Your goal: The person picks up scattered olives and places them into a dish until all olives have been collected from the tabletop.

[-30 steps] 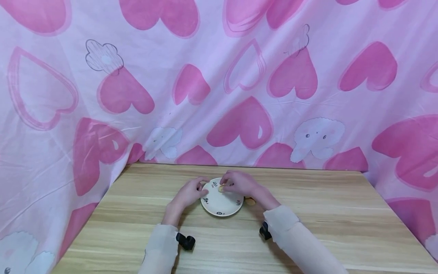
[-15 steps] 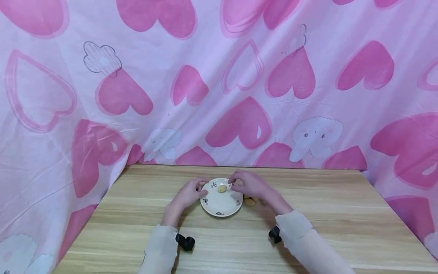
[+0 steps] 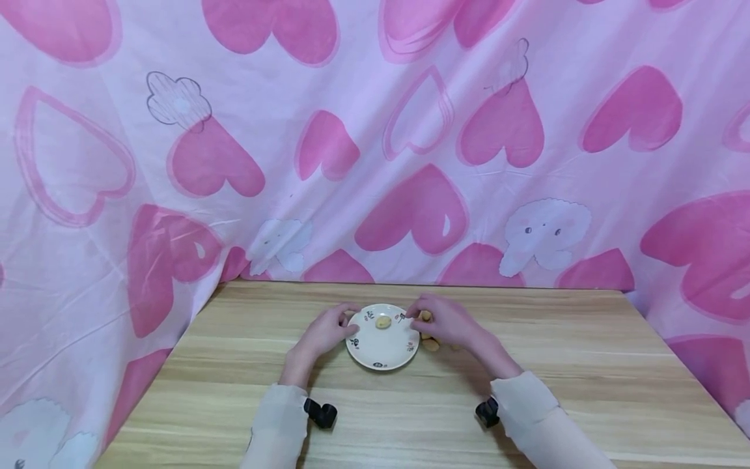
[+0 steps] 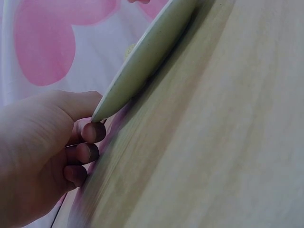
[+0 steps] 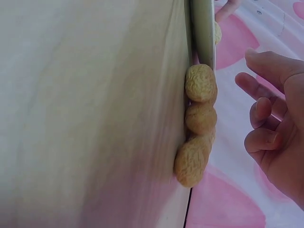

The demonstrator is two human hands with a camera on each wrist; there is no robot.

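A round white plate (image 3: pixel 381 348) with small dark and red prints lies on the wooden table. Near its far edge rests one small, wrinkled tan oval piece, like a little potato (image 3: pixel 383 322). My left hand (image 3: pixel 322 332) pinches the plate's left rim, thumb above and finger below, as the left wrist view shows. Over the plate's right edge is my right hand (image 3: pixel 443 320), its fingers loosely bent and holding nothing. Several more little potatoes (image 5: pixel 190 161) lie beside the plate under that hand. In the head view it partly hides them.
The wooden table (image 3: pixel 387 417) reaches back to a pink and white cloth (image 3: pixel 404 143) printed with hearts. A black wrist camera (image 3: pixel 320 413) is on the left wrist, and another black camera (image 3: pixel 487 412) is on the right.
My right hand has let go of the potato on the plate and moved right, over the others beside it. My left hand stays on the rim.
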